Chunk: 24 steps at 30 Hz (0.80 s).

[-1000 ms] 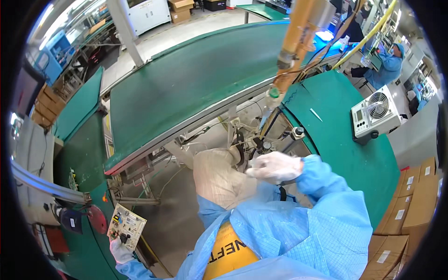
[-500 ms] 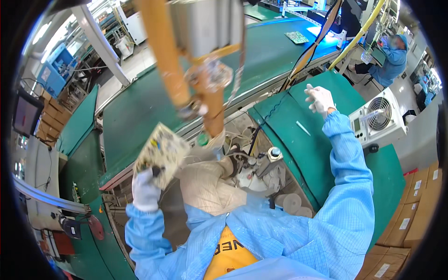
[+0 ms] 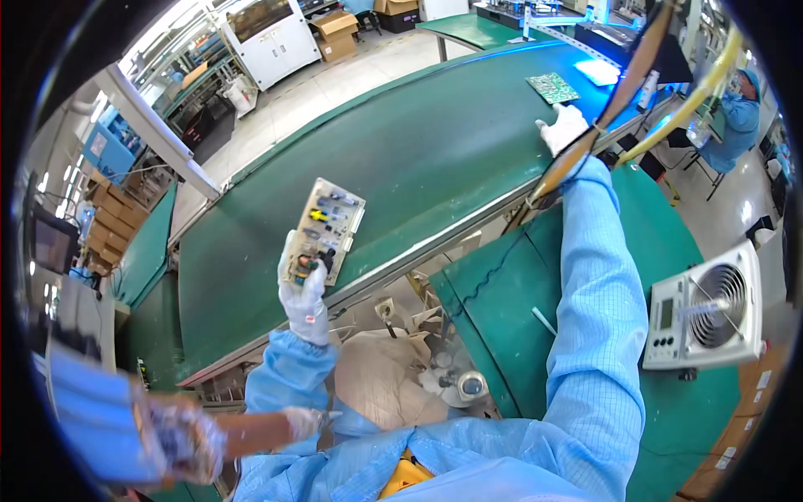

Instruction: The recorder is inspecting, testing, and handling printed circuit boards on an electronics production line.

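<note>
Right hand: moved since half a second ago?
Yes, forward: in view, it went from over the green side table to past the near edge of the green conveyor; the right hand is now beside the circuit board.

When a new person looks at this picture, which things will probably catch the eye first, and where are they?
Probably first the pale circuit board, held up in the left hand left of centre, in front of the long green surface. Next, the green circuit board lying on that surface at the upper right, with the right hand close by. The white fan unit on the green table at the right also stands out.
</note>
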Tool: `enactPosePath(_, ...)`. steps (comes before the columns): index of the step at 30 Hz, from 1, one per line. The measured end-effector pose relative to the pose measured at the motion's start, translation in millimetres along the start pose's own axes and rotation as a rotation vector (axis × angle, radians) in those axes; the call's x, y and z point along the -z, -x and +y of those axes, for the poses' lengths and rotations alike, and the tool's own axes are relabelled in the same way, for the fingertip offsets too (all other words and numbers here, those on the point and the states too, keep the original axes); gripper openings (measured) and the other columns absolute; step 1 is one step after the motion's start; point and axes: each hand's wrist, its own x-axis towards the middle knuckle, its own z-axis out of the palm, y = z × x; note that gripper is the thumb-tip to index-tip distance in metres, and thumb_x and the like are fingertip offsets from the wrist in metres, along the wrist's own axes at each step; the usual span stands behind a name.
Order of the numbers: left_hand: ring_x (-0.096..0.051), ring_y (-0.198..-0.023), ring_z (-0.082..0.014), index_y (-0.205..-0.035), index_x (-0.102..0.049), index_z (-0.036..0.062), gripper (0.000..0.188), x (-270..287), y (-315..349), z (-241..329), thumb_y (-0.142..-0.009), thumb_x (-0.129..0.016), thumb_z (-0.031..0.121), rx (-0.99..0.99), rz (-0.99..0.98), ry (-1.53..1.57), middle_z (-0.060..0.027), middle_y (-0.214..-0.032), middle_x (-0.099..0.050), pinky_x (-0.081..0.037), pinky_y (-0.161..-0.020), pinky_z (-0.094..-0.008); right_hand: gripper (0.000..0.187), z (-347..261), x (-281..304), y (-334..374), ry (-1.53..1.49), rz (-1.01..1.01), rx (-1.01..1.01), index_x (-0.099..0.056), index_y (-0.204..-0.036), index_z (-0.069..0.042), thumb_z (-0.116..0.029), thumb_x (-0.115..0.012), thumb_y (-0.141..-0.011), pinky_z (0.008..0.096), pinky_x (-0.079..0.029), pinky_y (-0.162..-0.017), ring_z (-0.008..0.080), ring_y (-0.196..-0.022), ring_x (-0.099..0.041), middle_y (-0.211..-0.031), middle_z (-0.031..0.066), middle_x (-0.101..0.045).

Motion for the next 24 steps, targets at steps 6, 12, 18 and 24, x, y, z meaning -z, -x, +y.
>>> enactPosePath(6, -0.059, -0.111, -0.0315, -0.099, -0.058, -0.0072, 0.013, 44, 0, -44, -0.092, -0.05, 0.0, -0.687, -0.261, -1.167, -0.0209, -0.111, -0.061, -0.048, -0.095, -0.0358, 0.075, 3, -30, -41, 0.016, -0.056, -0.163, -0.043, -0.14, -0.02, -0.046, -0.072, -0.077, 0.0406, -0.041, -0.104, 0.0345, -0.129, -0.045, -0.147, 0.0231, -0.031)
enactPosePath(12, -0.064, -0.095, -0.0232, -0.112, -0.056, 0.0017, 0.034, 37, -5, -30, -0.08, -0.065, -0.001, -0.624, -0.222, -1.28, -0.0042, -0.095, -0.065, -0.038, -0.103, -0.0431, 0.076, 27, -92, -83, 0.115, 0.104, -0.099, -0.033, -0.143, -0.019, -0.046, -0.068, -0.081, 0.0385, -0.044, -0.1, 0.0329, -0.129, -0.043, -0.146, 0.0229, -0.031)
enactPosePath(18, -0.063, -0.095, -0.0118, -0.099, -0.058, 0.004, 0.025, 36, -3, -31, -0.077, -0.07, 0.0, -0.568, -0.197, -1.21, 0.0019, -0.096, -0.065, -0.036, -0.103, -0.0422, 0.022, 28, -97, -100, 0.356, 0.029, 0.019, -0.063, -0.1, -0.006, -0.025, -0.054, -0.092, 0.0413, -0.055, -0.073, 0.0332, -0.088, -0.067, -0.093, 0.0162, -0.068)
enactPosePath(24, -0.059, -0.105, -0.0384, -0.099, -0.06, 0.0001, 0.025, 36, -5, -19, -0.077, -0.057, -0.012, -0.58, -0.282, -1.051, -0.0158, -0.104, -0.064, -0.046, -0.091, -0.0471, 0.024, 18, -64, -59, 0.112, 0.348, -0.098, -0.061, -0.088, -0.011, -0.028, -0.046, -0.096, 0.0438, -0.054, -0.064, 0.0328, -0.075, -0.066, -0.085, 0.0125, -0.067)
